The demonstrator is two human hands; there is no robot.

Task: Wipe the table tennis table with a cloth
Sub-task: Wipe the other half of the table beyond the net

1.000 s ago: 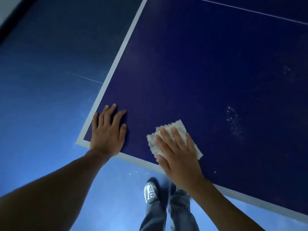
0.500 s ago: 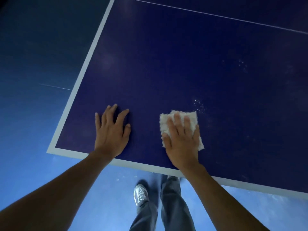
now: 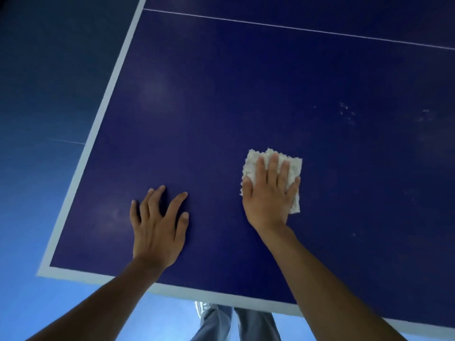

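Head view looking down; showing blue floor [image 3: 37,119] far left, beyond the white border [image 3: 98,119] of the table tennis table [image 3: 221,94]; resting the left hand [image 3: 157,230] flat on the tabletop, fingers spread, grasping nothing; glimpsing trouser legs [image 3: 236,323] and a shoe [image 3: 202,307] below the near edge; pressing the cloth [image 3: 293,168] down under the straight-fingered right hand [image 3: 268,198]; leaving pale specks [image 3: 347,113] well apart rightward, amid open surface; reaching farther in from the near edge than half a second ago.

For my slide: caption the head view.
Right hand presses white cloth on blue table; left hand rests flat nearby.
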